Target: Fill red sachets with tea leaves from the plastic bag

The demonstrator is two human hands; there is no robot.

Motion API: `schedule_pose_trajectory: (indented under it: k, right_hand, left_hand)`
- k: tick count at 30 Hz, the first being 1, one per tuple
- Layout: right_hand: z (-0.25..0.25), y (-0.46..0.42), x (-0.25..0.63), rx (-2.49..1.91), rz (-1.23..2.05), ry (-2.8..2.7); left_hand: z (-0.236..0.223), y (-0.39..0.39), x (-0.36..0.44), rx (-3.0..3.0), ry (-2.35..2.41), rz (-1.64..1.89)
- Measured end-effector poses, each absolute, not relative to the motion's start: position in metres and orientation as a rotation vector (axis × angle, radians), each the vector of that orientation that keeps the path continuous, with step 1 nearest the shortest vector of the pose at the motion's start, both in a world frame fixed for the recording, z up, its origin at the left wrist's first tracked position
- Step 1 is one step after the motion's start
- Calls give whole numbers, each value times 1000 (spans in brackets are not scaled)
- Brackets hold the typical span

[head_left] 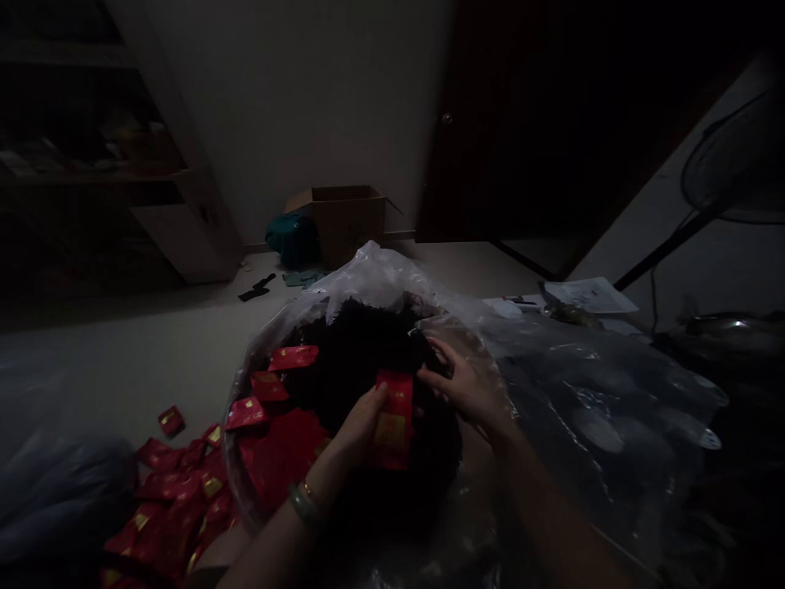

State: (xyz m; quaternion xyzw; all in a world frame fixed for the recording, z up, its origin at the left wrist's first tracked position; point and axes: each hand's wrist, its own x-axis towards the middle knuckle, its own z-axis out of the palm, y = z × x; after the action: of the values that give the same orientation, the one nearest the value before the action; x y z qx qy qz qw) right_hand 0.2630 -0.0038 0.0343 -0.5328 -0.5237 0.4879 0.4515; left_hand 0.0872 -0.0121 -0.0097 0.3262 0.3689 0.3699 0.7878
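Between the fingers of the left hand [356, 425]: one red packet [392, 429], thumb pressed on its upper left edge. Looks like a pinch; the far fingers are hidden behind it. Right hand [466, 393] is just beyond the packet's right edge, fingers curled, thumb and index apart, over the black fluffy material [361, 352]. Can't tell whether they grip any of it.

Handling, my take: pinch near the edge, light pressure, so the packet stays flat and doesn't crease. Right fingers best used to keep loose strands off its face (light is poor, so go by feel too). Keep wrists clear of the clear plastic bag [371, 270] around the material, since it could snag.

Packet looks flat, rectangular, longer than wide, saturated red, gold patch on the lower half, small pale marks near the top. Print unreadable. No obvious tear. Left of the left fingers: more red packets [294, 357] inside the bag's rim, plus a loose pile [165, 507] farther out.
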Motion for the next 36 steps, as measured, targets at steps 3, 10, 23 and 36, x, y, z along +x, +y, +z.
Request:
schedule_pose_trajectory:
  k: [3,10,23,36]
  right_hand:
    - [32,-6,256,-1244,1284,-1279]
    - [22,-7,243,-1263,1239,-1484]
    - [34,-10,250,-1282,1230,-1472]
    - [27,-8,247,-1225,1211,-1447]
  left_hand:
    - [-7,-14,89,765,787,917]
    - [-8,-13,87,1067,1057,1031]
    - [-1,-12,77,1003,1021,984]
    - [4,-10,75,1006,1033,967]
